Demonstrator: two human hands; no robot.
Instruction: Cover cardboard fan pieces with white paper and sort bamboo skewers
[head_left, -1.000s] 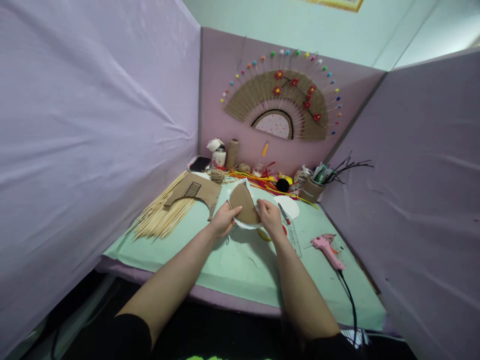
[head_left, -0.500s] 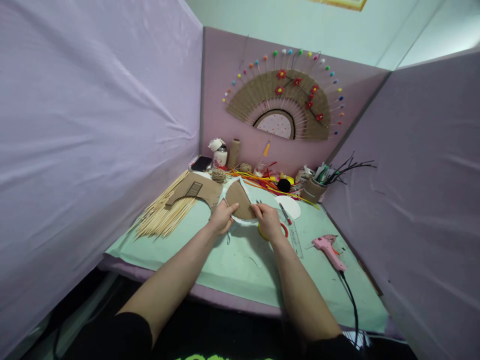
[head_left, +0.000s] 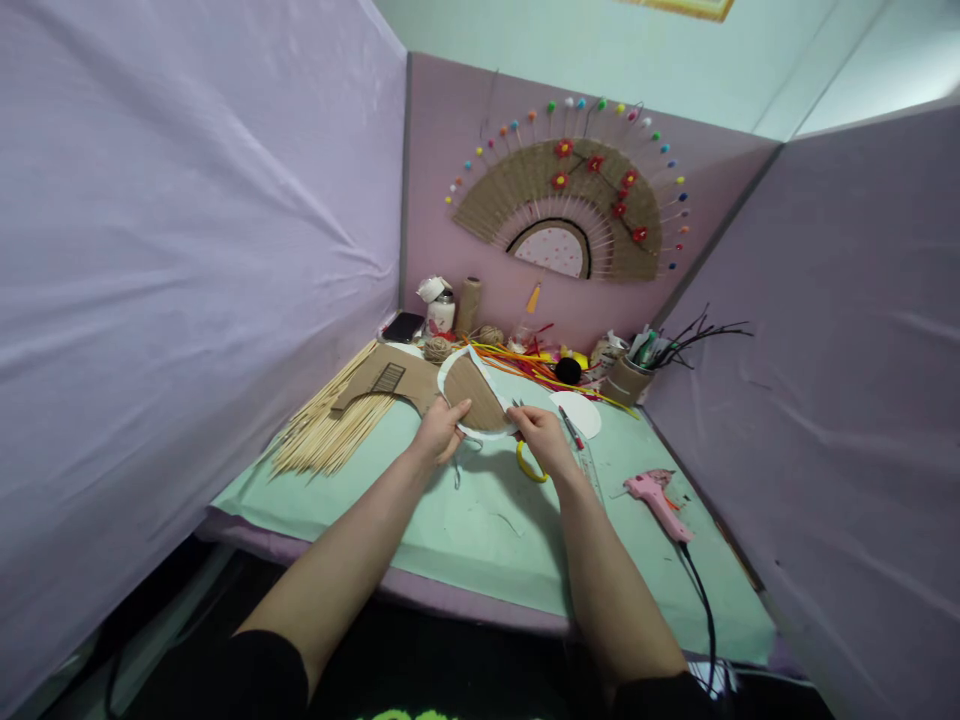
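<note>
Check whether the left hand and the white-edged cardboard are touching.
Touching. The head view shows the left hand gripping the cardboard at its left side, thumb over the brown face.

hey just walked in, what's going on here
A person holds a brown, roughly half-round piece with a white border up over the table. The left hand grips its left side, and the right hand pinches its lower right corner. On the table, a pink glue gun lies to the right, and a cardboard cut-out rests partly on thin sticks to the left.
</note>
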